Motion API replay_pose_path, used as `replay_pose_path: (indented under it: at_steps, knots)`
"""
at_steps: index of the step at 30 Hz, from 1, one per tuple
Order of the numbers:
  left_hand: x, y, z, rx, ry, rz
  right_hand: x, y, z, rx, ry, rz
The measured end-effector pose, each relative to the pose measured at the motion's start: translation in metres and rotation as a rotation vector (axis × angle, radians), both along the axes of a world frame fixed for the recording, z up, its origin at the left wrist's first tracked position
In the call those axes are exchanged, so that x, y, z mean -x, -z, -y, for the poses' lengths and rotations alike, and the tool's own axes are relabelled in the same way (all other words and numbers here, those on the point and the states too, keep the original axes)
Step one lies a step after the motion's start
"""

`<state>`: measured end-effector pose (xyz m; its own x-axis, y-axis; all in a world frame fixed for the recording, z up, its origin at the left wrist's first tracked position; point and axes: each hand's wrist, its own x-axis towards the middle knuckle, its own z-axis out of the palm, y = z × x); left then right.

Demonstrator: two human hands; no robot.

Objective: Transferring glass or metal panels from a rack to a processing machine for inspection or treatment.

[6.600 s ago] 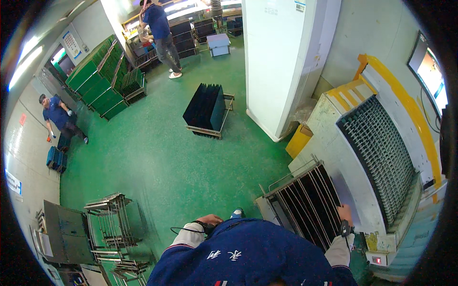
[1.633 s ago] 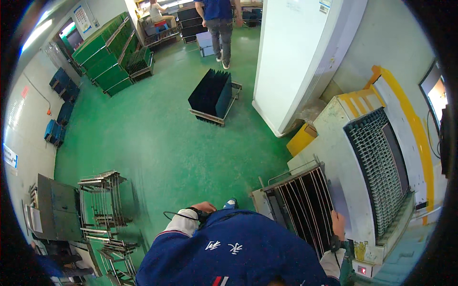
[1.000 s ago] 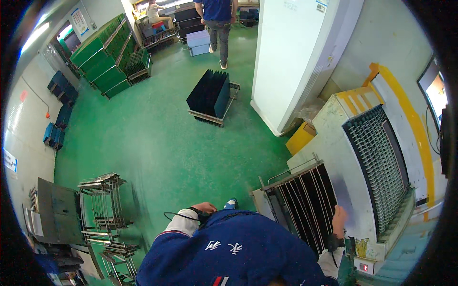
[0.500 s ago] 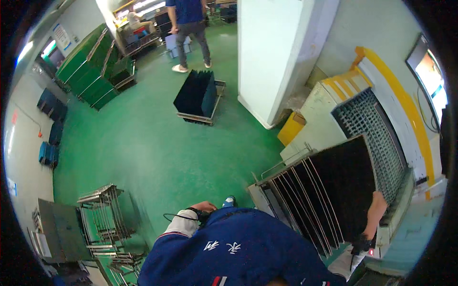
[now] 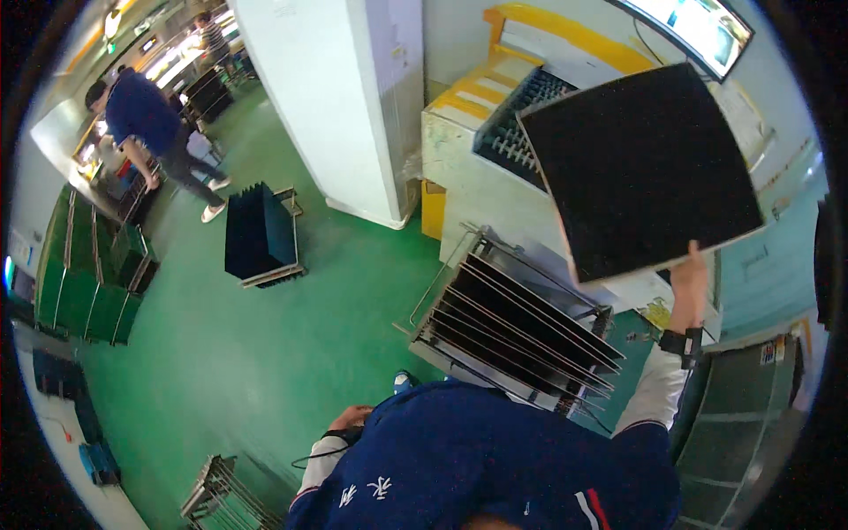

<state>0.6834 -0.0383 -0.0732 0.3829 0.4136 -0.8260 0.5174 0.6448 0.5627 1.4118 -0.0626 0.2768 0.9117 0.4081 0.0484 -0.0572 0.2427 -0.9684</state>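
Observation:
A large black rectangular panel (image 5: 649, 168) with a thin pale edge is raised in front of me on the right. My right hand (image 5: 691, 284) is closed on its near edge, close to the lower right corner. Behind it, the panel covers part of a machine's bed of grey rollers (image 5: 521, 115). Below stands a metal rack (image 5: 521, 336) with several similar black panels slotted between thin rods. My left hand (image 5: 352, 419) hangs low beside my body, away from the rack. Its fingers are mostly hidden, and I see nothing held in it.
A white pillar (image 5: 322, 106) stands ahead. Left of it, another rack of dark panels (image 5: 258, 234) sits on the green floor. Green panels (image 5: 88, 274) are stacked at far left, near a bending person (image 5: 155, 119). An empty-looking metal rack (image 5: 225, 499) is at lower left.
My right hand has lifted the black panel up off the rack toward the rollers. My view has turned right. The person at the back now bends forward. My left hand stays low.

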Motion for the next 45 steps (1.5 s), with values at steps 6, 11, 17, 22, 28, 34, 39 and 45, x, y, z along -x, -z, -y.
replay_pose_path:
  at_steps: [6,11,17,22,28,34,39,45]
  knots:
    - [-0.019,-0.035,0.003,-0.105,0.037,-0.08,-0.004,0.055,-0.041,-0.307,-0.204,-0.455]
    - [-0.03,-0.047,0.01,-0.036,-0.041,-0.169,-0.014,0.099,-0.071,-0.412,-0.248,-0.547]
    - [-0.01,0.015,0.02,-0.002,-0.184,-0.086,-0.021,0.089,-0.099,-0.225,-0.356,-0.502]
    - [-0.003,0.048,0.027,-0.042,-0.141,0.016,-0.021,0.083,-0.102,0.227,-0.519,-0.452]
    - [-0.006,0.044,0.028,0.032,-0.187,0.007,-0.001,0.064,-0.124,0.329,-0.398,0.129]
    - [-0.013,0.032,0.024,-0.072,-0.106,-0.069,-0.021,0.094,-0.142,0.749,0.0,1.252]
    - [-0.007,0.052,0.032,0.028,-0.176,-0.012,-0.014,0.096,-0.15,0.938,-0.046,1.22]
    - [-0.006,0.054,0.042,-0.106,-0.056,-0.109,-0.028,0.093,-0.166,0.961,-0.077,1.201]
